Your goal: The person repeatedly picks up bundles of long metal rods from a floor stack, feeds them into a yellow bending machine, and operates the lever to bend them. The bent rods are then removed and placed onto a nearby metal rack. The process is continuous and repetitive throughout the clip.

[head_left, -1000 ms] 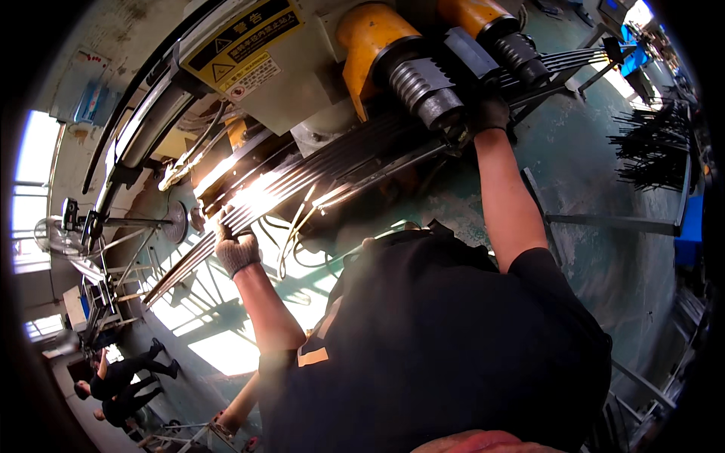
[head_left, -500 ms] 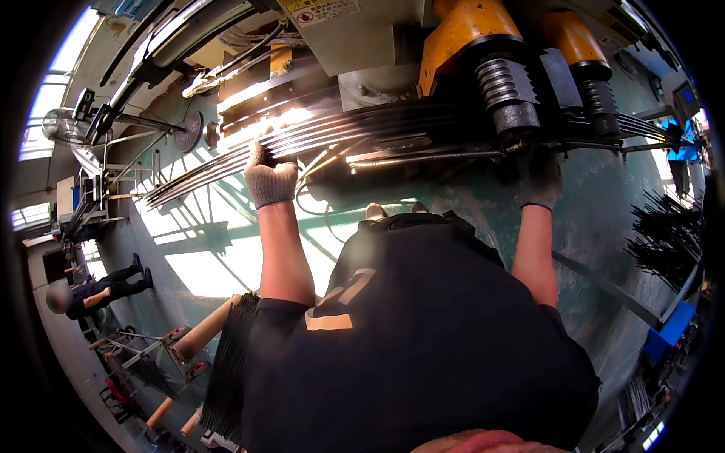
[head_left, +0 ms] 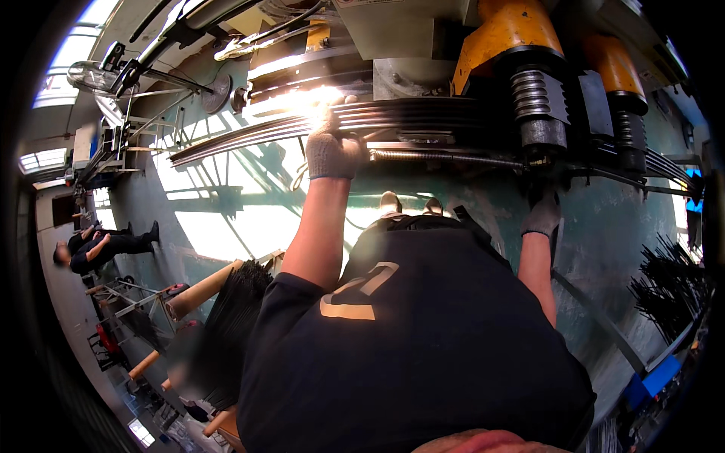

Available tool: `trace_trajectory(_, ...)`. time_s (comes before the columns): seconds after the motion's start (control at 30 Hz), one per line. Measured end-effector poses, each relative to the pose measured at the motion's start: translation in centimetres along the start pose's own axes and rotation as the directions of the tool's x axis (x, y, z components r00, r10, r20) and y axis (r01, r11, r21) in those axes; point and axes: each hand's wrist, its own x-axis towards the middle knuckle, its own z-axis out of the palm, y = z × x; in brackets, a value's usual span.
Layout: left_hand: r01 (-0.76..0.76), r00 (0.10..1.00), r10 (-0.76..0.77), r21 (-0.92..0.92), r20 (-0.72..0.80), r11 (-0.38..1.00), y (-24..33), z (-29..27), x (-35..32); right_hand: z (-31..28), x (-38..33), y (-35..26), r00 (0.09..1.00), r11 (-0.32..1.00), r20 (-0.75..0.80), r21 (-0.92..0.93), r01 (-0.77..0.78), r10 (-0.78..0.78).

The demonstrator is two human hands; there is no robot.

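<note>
My left hand (head_left: 331, 155), in a pale knit glove, is closed round the edge of a bundle of long thin metal rods (head_left: 249, 136), its thumb on the near side and its fingertips in bright glare. The rods run from the left into the dark space beside a yellow-orange press machine (head_left: 502, 38) with a ribbed metal cylinder (head_left: 538, 98). My right hand (head_left: 542, 217), gloved too, reaches up below that cylinder. Shadow hides its fingers, so I cannot tell what it touches. A thin coil-wound bar (head_left: 453, 156) lies just near of the rods.
A second yellow-orange press head (head_left: 613, 64) stands at right. Dark rods (head_left: 668, 291) are heaped at far right, beside a blue-ended metal frame (head_left: 661, 375). Behind my left arm are more black rods (head_left: 242, 302) and a cardboard tube (head_left: 202, 291). A person (head_left: 109, 245) stands at far left.
My left hand has shifted right along the rods, farther from their left ends. The whole view has turned slightly. My right hand stays below the cylinder, a little lower in the picture.
</note>
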Motion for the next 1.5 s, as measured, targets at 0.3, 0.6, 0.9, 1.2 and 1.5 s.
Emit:
trace_trajectory(0.3,-0.221,0.931,-0.013,0.593,0.364,0.774,-0.7,-2.9,-0.1,-4.7,5.5,9.0,0.945,0.902,0.326,-0.397,0.17,-0.034)
trace_trajectory(0.6,-0.077,0.981,0.085,-0.052,0.173,0.996,18.2,-8.8,2.2,-1.6,-3.7,6.9,0.969,0.92,0.01,-0.316,-0.231,0.247)
trace_trajectory(0.9,-0.381,0.917,0.375,-0.016,-0.135,0.924,39.8,-19.8,10.4,-1.4,-10.3,15.8,0.952,0.876,-0.213,-0.387,-0.287,0.218)
trace_trajectory(1.2,-0.598,0.65,0.297,0.712,0.7,-0.367,49.5,-31.0,20.0,-1.1,-17.0,17.9,0.978,0.679,0.081,-0.731,-0.072,0.19)
trace_trajectory(1.5,-0.622,0.782,0.157,0.737,0.604,0.264,47.4,-22.2,13.2,1.2,-19.1,16.5,0.953,0.845,-0.231,-0.452,-0.286,0.198)
